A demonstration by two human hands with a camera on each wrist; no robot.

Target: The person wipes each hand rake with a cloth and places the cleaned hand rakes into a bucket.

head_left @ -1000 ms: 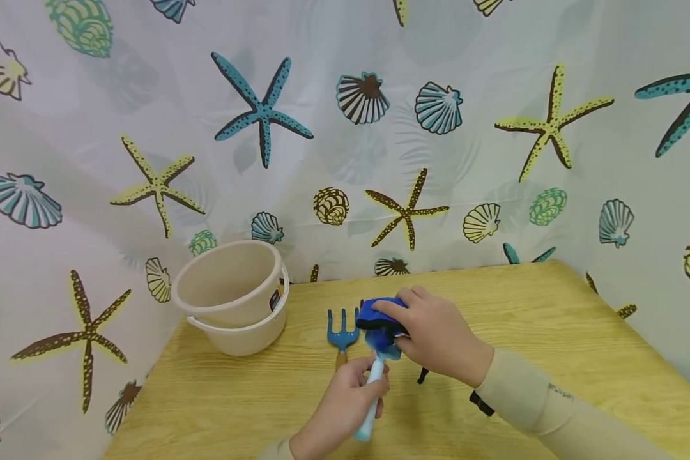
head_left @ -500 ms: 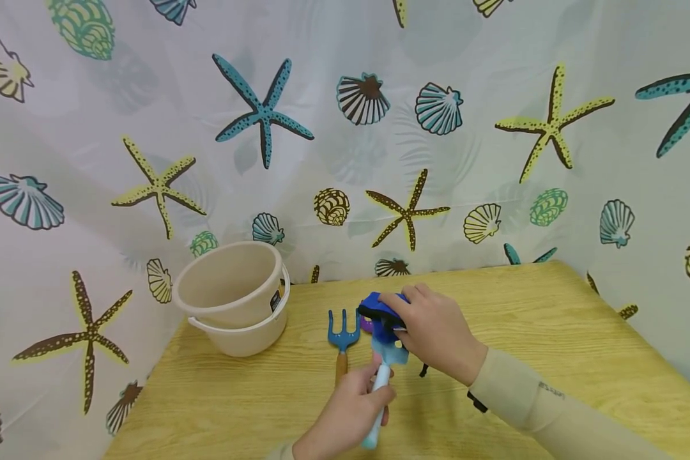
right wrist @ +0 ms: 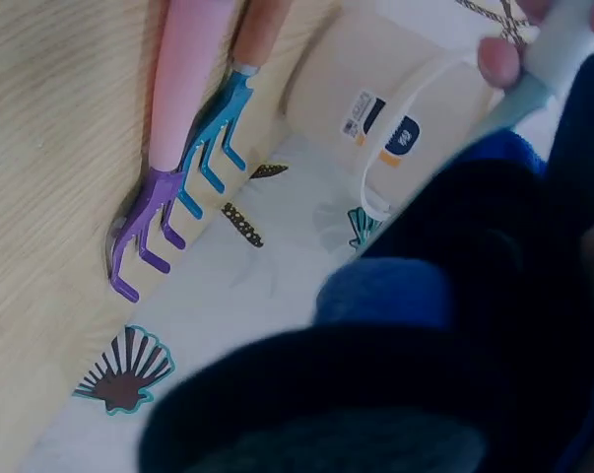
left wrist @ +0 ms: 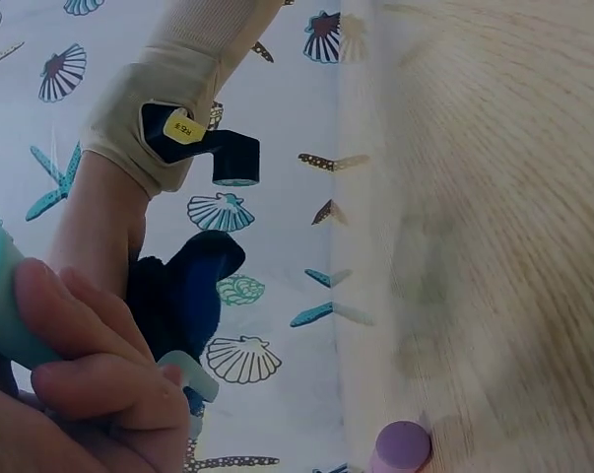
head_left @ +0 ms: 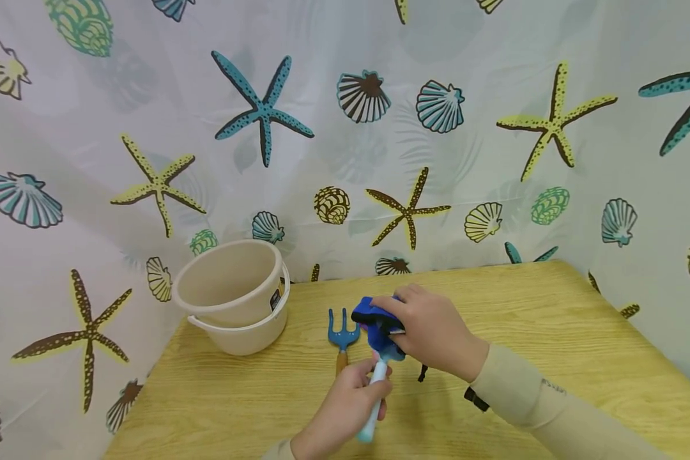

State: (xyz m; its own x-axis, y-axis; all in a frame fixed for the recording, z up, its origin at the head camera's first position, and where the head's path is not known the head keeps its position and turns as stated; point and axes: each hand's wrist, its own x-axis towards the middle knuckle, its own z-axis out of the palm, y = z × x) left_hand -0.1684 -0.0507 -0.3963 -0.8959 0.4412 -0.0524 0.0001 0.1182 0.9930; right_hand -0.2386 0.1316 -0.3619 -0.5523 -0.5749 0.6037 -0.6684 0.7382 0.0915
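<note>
- Head: left hand (head_left: 347, 402) is curled firmly round the handle (head_left: 369, 421) of the light-blue trowel, long axis running away from the person, slightly rightward. The blade (head_left: 395, 354) lies beyond this grip; right hand (head_left: 437, 332), nearer it, grasps a black-edged blue cloth (head_left: 375, 309) against it. Table (head_left: 529, 319) extends rightward of both grips; blue fork (head_left: 343, 335) lies just left.
- Left wrist: fingers wrap the handle.
- Right wrist: cloth hides right fingertips; I cannot tell their spacing.

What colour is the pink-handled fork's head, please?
The fork head is purple, clearest in the right wrist view.
</note>
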